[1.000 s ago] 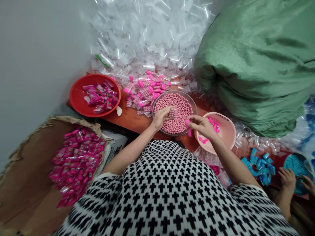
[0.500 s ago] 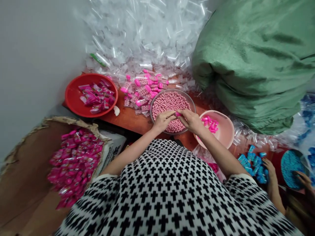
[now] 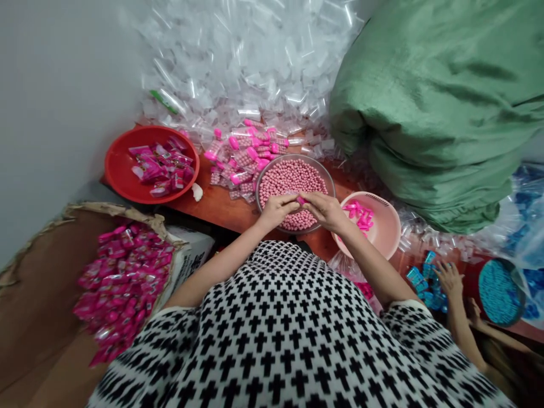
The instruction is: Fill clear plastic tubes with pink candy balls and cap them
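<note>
Two hands meet over the bowl of pink beads (image 3: 289, 178).
Left hand (image 3: 276, 208) and right hand (image 3: 325, 208) pinch one small capped tube (image 3: 300, 199): probably light, slick; hold its ends.

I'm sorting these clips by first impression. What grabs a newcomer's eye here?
Pink everywhere: both hands, left hand and right hand, meet over the bowl of pink balls at centre. A huge green sack fills the right; clear tubes pile up behind.
</note>
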Demonstrator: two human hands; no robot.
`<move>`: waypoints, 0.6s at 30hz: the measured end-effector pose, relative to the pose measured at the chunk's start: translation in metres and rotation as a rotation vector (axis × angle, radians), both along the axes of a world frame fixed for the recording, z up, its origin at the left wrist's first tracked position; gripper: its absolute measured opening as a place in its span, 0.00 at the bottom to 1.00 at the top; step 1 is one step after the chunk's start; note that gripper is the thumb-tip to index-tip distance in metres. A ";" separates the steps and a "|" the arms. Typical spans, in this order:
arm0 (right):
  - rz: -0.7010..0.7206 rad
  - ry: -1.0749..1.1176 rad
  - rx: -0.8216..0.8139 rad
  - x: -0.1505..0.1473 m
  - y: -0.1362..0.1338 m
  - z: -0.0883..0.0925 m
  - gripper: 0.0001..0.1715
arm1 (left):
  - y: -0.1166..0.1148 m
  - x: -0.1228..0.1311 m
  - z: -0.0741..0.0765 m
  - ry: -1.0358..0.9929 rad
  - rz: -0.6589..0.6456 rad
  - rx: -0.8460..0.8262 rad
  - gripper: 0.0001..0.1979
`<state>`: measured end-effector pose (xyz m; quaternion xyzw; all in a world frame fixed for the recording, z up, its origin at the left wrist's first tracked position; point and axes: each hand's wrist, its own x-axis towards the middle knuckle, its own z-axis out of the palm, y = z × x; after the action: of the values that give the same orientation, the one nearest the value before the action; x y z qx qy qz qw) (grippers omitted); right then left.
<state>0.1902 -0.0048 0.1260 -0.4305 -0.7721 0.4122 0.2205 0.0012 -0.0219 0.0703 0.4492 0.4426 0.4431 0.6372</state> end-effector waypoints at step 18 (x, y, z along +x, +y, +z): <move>-0.317 0.654 -1.101 -0.008 -0.003 -0.020 0.24 | 0.002 -0.004 -0.007 0.236 0.007 0.221 0.15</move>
<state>0.1822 -0.0079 0.1063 -0.4416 -0.2689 0.8188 0.2495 -0.0026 -0.0199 0.0638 0.5640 0.4645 0.4357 0.5257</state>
